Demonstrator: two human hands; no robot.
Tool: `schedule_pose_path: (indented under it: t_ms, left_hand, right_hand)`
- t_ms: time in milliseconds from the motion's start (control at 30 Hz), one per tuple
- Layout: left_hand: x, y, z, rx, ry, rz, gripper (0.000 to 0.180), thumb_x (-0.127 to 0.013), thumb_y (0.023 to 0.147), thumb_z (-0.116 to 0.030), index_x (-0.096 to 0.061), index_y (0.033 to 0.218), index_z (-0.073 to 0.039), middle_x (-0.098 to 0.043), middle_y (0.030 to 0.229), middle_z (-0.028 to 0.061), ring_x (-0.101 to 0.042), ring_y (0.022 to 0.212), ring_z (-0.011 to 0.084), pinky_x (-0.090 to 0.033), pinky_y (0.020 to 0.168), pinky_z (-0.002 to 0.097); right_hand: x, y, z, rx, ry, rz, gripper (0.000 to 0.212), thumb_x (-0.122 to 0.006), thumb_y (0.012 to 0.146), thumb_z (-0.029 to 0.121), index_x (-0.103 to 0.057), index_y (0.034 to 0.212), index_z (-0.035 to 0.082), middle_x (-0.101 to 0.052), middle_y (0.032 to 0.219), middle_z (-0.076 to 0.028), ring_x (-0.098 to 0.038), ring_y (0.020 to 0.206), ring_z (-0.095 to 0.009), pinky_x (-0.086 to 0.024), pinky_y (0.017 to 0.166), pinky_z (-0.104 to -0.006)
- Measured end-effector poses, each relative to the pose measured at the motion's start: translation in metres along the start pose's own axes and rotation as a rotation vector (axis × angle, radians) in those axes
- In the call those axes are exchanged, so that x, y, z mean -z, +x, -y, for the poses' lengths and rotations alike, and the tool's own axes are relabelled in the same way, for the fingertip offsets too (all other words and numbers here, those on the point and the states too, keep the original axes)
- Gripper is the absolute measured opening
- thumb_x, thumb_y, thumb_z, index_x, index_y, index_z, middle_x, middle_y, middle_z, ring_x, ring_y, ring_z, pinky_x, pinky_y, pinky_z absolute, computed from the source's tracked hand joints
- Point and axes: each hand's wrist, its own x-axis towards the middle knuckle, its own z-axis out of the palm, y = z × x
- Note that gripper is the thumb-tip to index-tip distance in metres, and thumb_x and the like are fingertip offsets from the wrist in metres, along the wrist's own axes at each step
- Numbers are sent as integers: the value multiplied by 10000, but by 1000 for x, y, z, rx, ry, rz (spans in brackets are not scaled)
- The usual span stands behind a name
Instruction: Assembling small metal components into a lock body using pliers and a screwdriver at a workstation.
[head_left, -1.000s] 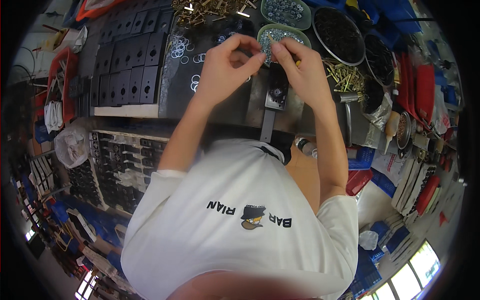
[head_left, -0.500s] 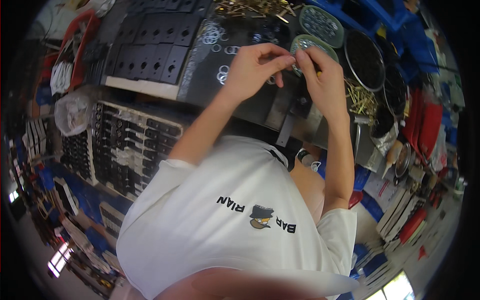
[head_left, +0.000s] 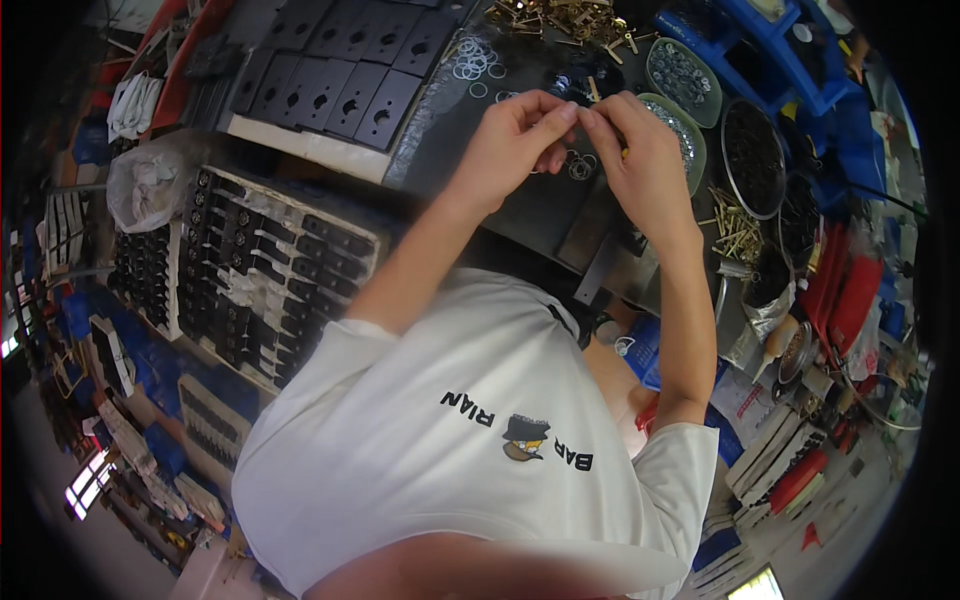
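Observation:
My left hand (head_left: 518, 148) and my right hand (head_left: 640, 160) meet fingertip to fingertip over the dark workbench (head_left: 530, 215). Each is closed in a pinch of thumb and forefinger. Whatever lies between the fingertips is too small to make out. A bit of yellow shows in the curl of my right hand, mostly hidden by the fingers. Thin metal rings (head_left: 580, 166) lie just beneath the hands, and more rings (head_left: 474, 60) are scattered farther left. Beside my right hand is a green tray of small shiny parts (head_left: 684, 135).
Black plates with holes (head_left: 330, 92) lie in rows on a pale board at the left. Brass-coloured pieces (head_left: 565, 22) are heaped at the back. To the right are another green tray (head_left: 712, 100), a round dish of dark parts (head_left: 752, 160), brass-coloured strips (head_left: 738, 225) and blue bins (head_left: 770, 50).
The bench has shifted slightly rightward and downward in view. My hands remain together at the fingertips, now a little closer, and rings once hidden show between them.

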Motion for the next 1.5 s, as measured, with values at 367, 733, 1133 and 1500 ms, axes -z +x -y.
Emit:
schedule_pose_path:
  t_ms: [367, 733, 1133, 1500]
  left_hand:
    - [11, 3, -1, 61, -166, -53, 259, -668, 1074, -271, -689, 1079, -13, -647, 884, 21, -578, 655, 88, -427, 577, 224]
    - [45, 16, -1, -101, 126, -282, 288, -732, 1012, -169, -749, 1206, 43, -793, 1060, 134, -777, 893, 181, -533, 720, 234]
    - [-28, 9, -9, 98, -145, 154, 248, -707, 1034, -117, -728, 1251, 2, -778, 1068, 91, -711, 851, 108, -523, 716, 255]
    - [-80, 15, -4, 185, 37, 242, 248, -786, 979, -145, -748, 1172, 6, -770, 963, 46, -667, 716, 92, -454, 603, 225]
  right_hand:
    - [1, 18, 4, -14, 85, 13, 194, -762, 971, 191, -691, 1002, 14, -673, 946, -135, -684, 800, -343, -534, 706, -418]
    - [-49, 82, -55, 126, -361, 49, 209, -670, 1002, 231, -734, 1073, 45, -748, 992, -158, -722, 976, -414, -576, 852, -520]
    - [37, -57, 38, -499, 752, -120, 514, -687, 1032, 53, -515, 1515, 6, -697, 851, -27, -649, 804, -80, -519, 761, -228]
    - [52, -96, 12, -585, 734, -265, 462, -668, 1027, 26, -591, 1482, -7, -719, 916, -29, -658, 844, -75, -525, 776, -231]
